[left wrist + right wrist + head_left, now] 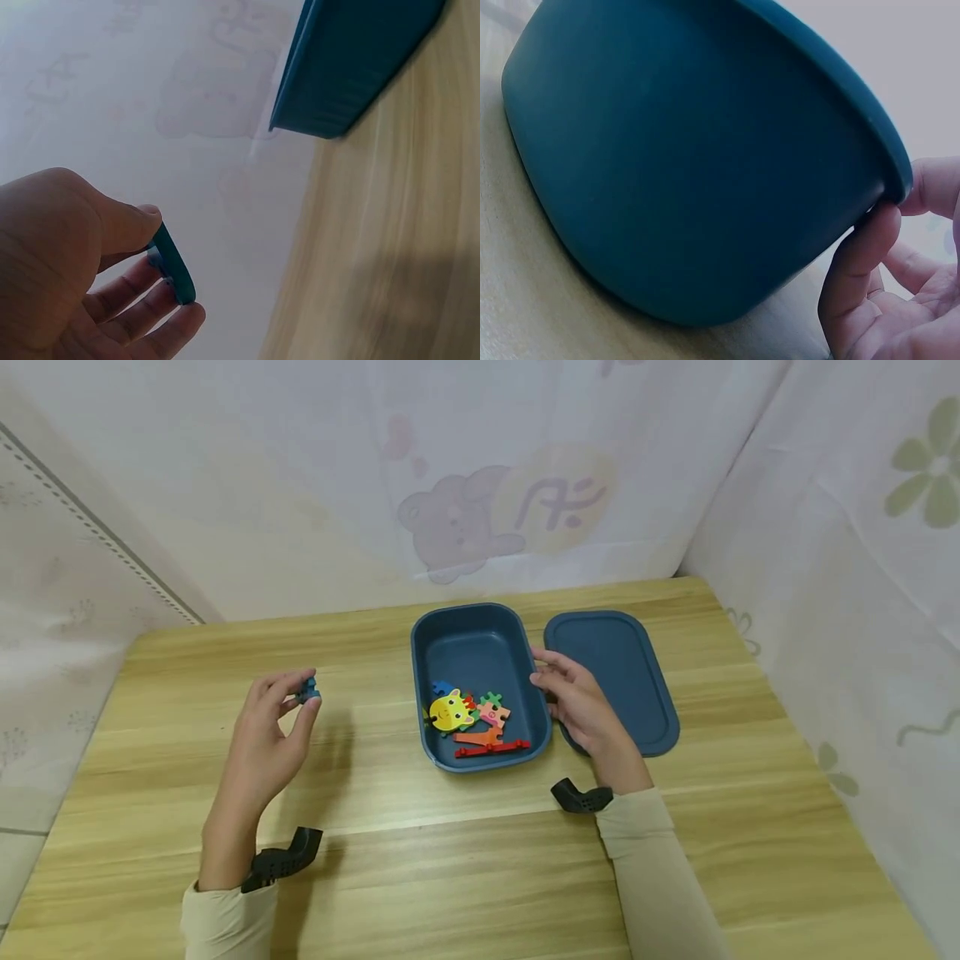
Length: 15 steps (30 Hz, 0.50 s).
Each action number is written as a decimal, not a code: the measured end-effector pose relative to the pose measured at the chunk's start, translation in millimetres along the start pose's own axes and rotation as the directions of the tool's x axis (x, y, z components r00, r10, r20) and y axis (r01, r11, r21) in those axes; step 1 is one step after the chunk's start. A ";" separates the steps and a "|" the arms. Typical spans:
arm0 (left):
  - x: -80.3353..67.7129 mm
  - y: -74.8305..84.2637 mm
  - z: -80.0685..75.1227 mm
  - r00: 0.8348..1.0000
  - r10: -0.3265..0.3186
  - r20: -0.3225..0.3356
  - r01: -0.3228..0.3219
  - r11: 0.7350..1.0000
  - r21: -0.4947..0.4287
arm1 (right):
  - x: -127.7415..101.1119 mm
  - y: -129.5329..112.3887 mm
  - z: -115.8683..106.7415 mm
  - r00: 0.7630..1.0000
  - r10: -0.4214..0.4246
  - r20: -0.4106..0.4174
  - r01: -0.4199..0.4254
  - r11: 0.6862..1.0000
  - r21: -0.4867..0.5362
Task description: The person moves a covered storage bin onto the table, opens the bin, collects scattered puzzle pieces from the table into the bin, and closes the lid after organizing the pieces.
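Note:
My left hand (288, 706) is raised over the wooden table (375, 827), left of a dark blue box (480, 639). It pinches a small blue puzzle piece (307, 691) between thumb and fingers; the left wrist view shows that blue puzzle piece (174, 262) edge-on. Several coloured puzzle pieces (472, 718) lie in the box, among them a yellow animal face (452, 711). My right hand (558, 685) grips the box's right rim, thumb and fingers on the edge. In the right wrist view the box wall (690, 172) fills the picture, with my right fingers (862, 262) at its rim.
The box's flat blue lid (622, 672) lies on the table just right of the box, partly under my right hand. Pale patterned cloth walls close in the table at the back, left and right. Black wrist mounts (281, 860) sit on both forearms.

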<state>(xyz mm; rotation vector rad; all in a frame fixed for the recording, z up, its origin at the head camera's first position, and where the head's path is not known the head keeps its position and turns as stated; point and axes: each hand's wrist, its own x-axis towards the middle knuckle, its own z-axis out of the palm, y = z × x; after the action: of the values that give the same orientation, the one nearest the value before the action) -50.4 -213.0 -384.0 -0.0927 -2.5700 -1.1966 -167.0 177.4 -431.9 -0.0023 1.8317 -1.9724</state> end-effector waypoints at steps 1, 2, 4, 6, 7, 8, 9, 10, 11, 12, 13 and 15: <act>2.4 1.3 0.9 1.000 -0.001 0.006 0.001 1.000 -0.006 | -0.2 0.0 -0.1 1.000 0.000 -0.002 0.000 1.000 0.005; 4.6 2.9 1.9 1.000 -0.005 0.013 0.005 1.000 -0.009 | -0.5 -0.1 -0.3 1.000 0.001 -0.003 -0.001 1.000 0.009; 8.1 5.6 4.1 1.000 -0.014 0.025 0.014 1.000 -0.022 | -0.9 -0.5 -0.7 1.000 0.003 -0.004 -0.003 1.000 0.014; 10.8 7.8 6.6 0.999 -0.023 0.032 0.024 0.999 -0.035 | -0.7 -0.7 -0.8 1.000 0.001 -0.002 -0.001 1.000 0.016; 11.8 8.9 7.6 0.999 -0.025 0.035 0.027 0.999 -0.036 | -0.6 -0.8 -0.9 1.000 0.000 -0.001 0.000 1.000 0.017; 12.9 10.2 8.8 0.999 -0.026 0.036 0.027 0.999 -0.039 | -0.3 -0.9 -0.8 1.000 -0.002 0.000 0.002 1.000 0.016; 14.1 11.3 10.0 0.999 -0.022 0.036 0.024 0.999 -0.044 | -0.1 -0.8 -0.8 1.000 -0.004 0.001 0.004 1.000 0.016; 15.3 12.5 11.4 0.999 -0.019 0.036 0.020 0.999 -0.048 | 0.1 -0.5 -0.9 1.000 -0.006 0.002 0.006 1.000 0.016; 16.7 13.8 12.9 0.999 -0.015 0.037 0.017 0.998 -0.055 | 0.2 -0.3 -0.9 1.000 -0.008 0.002 0.008 1.000 0.016; 18.0 15.2 14.2 0.999 -0.010 0.040 0.012 0.998 -0.061 | 0.2 -0.1 -0.7 1.000 -0.008 0.002 0.008 1.000 0.016; 19.4 16.5 15.7 0.999 -0.004 0.042 0.007 0.998 -0.067 | 0.1 0.1 -0.5 1.000 -0.007 0.003 0.007 1.000 0.018; 21.9 18.8 18.4 0.999 0.003 0.046 0.001 0.997 -0.083 | -0.1 0.4 0.6 1.000 -0.005 0.005 0.005 1.000 0.022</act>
<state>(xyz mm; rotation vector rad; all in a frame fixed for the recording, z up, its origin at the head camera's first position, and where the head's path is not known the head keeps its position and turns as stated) -72.3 -188.4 -374.7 -0.1410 -2.5588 -1.3160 -166.7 176.9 -432.2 -0.0047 1.8080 -1.9942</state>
